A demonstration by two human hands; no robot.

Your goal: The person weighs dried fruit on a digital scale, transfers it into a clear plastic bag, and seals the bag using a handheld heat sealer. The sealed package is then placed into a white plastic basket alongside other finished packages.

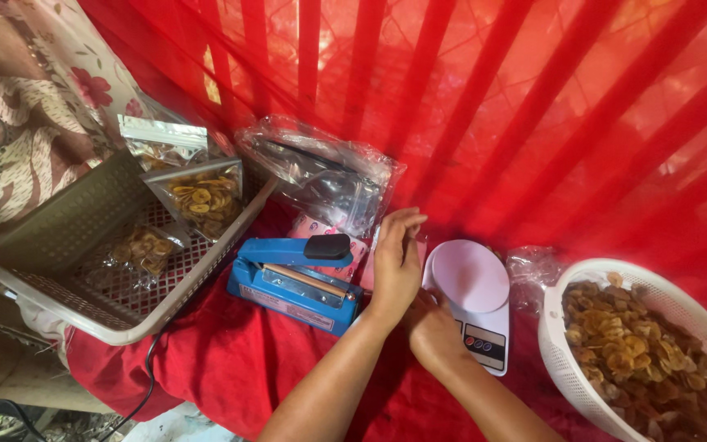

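Observation:
My left hand (pixel 397 263) is raised between a blue heat sealer (pixel 294 284) and a white kitchen scale (pixel 474 282). Its fingertips are bunched together at the edge of a pink and clear packet (pixel 321 228). Tucked just below my left wrist is my right hand (pixel 435 333), fingers curled, touching the scale's left edge. Whether either hand holds anything is hidden by the fingers. A white mesh basket (pixel 562 360) full of brown and yellow fried chips (pixel 640 352) stands to the right.
A beige slotted tray (pixel 59 221) at left holds sealed clear pouches of chips (pixel 202 199). A pack of empty clear pouches (pixel 321 168) lies behind the sealer. Crumpled plastic (pixel 532 266) sits by the scale. Red cloth (pixel 231 360) covers the surface; a black cord (pixel 147 372) hangs off its front.

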